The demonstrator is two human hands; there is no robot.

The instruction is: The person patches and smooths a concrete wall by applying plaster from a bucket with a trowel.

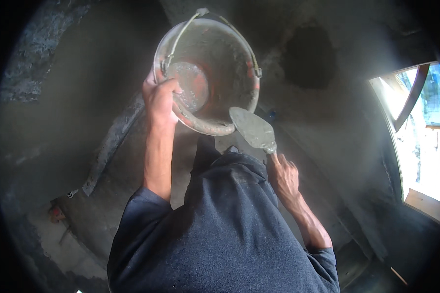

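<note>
A mortar-smeared bucket (pixel 225 63) with reddish patches is tilted so that its inside faces me. My left hand (pixel 161 97) grips its left rim, the thumb hooked over the edge. Grey residue coats the inner wall, and the bottom shows wet and reddish. The wire handle arches over the far side. In my right hand (pixel 284 176) is a trowel (pixel 253 128), its handle mostly hidden by the fingers. The grey-coated blade points up and left, its tip at the bucket's lower right rim; whether they touch I cannot tell.
A bright opening (pixel 420 136) with a wooden frame lies at the right. Grey, rough surfaces surround me, with a dark round patch (pixel 309 56) beyond the bucket. A pale ledge or strip (pixel 113 141) runs diagonally at the left. Small debris (pixel 57 213) lies at the lower left.
</note>
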